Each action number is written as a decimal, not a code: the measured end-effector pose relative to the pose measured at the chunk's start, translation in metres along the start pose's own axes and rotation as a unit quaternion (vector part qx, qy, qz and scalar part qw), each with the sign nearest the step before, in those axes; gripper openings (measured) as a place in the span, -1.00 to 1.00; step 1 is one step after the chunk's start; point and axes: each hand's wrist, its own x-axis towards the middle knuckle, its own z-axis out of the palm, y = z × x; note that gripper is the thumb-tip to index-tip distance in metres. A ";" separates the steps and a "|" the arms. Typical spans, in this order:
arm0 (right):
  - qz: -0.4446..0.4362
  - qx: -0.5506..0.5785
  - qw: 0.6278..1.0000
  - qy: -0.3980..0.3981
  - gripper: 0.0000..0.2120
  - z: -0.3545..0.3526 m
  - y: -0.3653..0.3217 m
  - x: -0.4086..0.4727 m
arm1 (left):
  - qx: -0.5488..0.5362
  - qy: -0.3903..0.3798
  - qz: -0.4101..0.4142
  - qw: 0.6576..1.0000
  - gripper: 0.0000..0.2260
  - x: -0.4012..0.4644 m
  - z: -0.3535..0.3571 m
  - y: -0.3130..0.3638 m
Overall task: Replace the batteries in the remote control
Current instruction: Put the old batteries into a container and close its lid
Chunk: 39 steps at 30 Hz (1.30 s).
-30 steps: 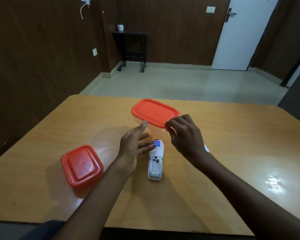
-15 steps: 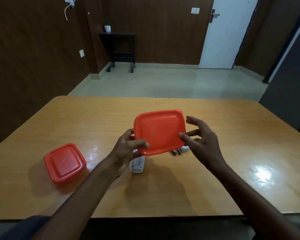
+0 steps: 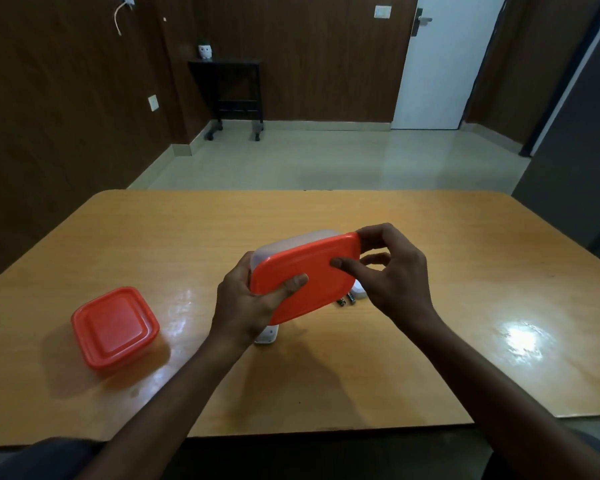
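Moved: both hands now hold the rectangular box off the table, tilted lid-toward-camera; a second ago it sat flat with hands only reaching for it.
Left hand (image 3: pixel 253 299): grasping the box's left end, thumb pressed on the orange lid (image 3: pixel 305 277).
Right hand (image 3: pixel 392 275): gripping the lid's right edge, thumb on top, fingers curled over the far corner; looks like prying it open.
Square box (image 3: pixel 115 327): closed, orange lid on, near the table's (image 3: pixel 465 341) left edge, untouched.
Remote control (image 3: pixel 267 336): on the table mid-width, mostly hidden under the left hand and box; only its near white end shows.
Batteries (image 3: pixel 346 299): two small cells on the table just beyond the remote, right of it, beside a white piece (image 3: pixel 358 292), likely the battery cover.
Progress: old cells appear out, compartment open. Lid not off yet.
Left: open box, presumably take fresh cells, load them, refit cover.
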 end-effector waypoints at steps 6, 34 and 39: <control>-0.019 -0.035 0.998 0.042 -0.56 0.002 0.000 -0.004 | 0.026 0.041 0.010 0.999 -0.38 -0.003 0.005 -0.002; 0.207 0.032 0.974 -0.090 -0.56 0.001 -0.007 0.009 | -0.167 0.074 -0.144 0.973 -0.56 -0.010 0.019 0.008; 0.233 0.072 0.963 -0.110 -0.58 0.000 -0.012 0.013 | -0.197 0.067 -0.201 0.957 -0.48 -0.010 0.018 0.009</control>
